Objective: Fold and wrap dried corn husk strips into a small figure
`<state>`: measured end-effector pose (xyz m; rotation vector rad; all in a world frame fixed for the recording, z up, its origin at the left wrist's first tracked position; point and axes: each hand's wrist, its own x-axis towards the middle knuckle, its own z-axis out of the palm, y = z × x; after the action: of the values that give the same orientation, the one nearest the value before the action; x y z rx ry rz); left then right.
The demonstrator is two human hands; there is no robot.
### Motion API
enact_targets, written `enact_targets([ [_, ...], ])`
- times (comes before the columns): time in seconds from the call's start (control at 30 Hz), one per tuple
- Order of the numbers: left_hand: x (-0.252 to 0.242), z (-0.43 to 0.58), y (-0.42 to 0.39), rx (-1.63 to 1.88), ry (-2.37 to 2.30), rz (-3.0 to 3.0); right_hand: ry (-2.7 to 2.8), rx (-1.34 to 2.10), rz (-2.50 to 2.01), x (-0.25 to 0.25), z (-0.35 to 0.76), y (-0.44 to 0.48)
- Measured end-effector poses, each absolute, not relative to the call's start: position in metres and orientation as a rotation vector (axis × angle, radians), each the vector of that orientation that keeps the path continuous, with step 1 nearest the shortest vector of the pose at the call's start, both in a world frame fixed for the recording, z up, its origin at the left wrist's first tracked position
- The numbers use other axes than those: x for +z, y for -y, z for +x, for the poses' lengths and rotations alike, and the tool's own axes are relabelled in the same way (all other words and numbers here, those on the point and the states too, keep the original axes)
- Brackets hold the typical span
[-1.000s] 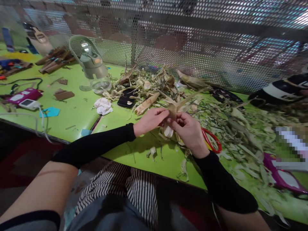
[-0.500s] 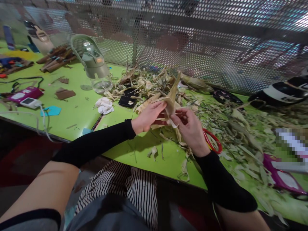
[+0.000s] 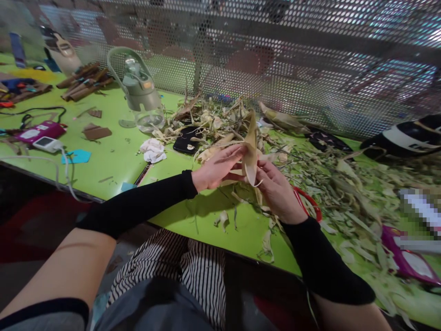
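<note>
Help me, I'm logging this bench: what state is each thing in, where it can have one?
Left hand: fingers on the husk
Right hand: fingers on the husk
Husk: held up, curled lengthwise
Green bottle: upright, carry handle raised
Tissue: crumpled
Brown rolls: lying in a pile
Scraps: scattered
Red handle: lying, partly hidden

Left hand (image 3: 220, 168) and right hand (image 3: 277, 191): 2 hands. Dry leaf (image 3: 251, 158) between them: 1. Green-lidded clear bottle (image 3: 139, 94): 1. Crumpled white tissue (image 3: 153, 151): 1. Purple objects (image 3: 41, 132): 2. Plant scraps (image 3: 347, 197) are too many to count.
</note>
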<state>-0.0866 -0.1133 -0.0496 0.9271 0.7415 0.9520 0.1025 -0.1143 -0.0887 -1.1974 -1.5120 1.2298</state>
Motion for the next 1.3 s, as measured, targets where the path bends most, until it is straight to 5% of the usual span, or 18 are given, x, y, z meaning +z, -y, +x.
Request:
enact_targets([
  [0.47, -0.056, -0.093, 0.106, 0.935, -0.645, 1.086, 1.604, 1.118, -1.227, -0.089, 0.105, 0.111],
  [0.93, -0.044, -0.088, 0.107, 0.994, -0.880, 0.772, 1.892, 0.487, -1.348, -0.087, 0.099, 0.119],
  [1.3, -0.048, -0.089, 0.100, 1.098, -0.880, 0.841, 1.574, 1.271, -1.270, -0.078, 0.098, 0.123],
])
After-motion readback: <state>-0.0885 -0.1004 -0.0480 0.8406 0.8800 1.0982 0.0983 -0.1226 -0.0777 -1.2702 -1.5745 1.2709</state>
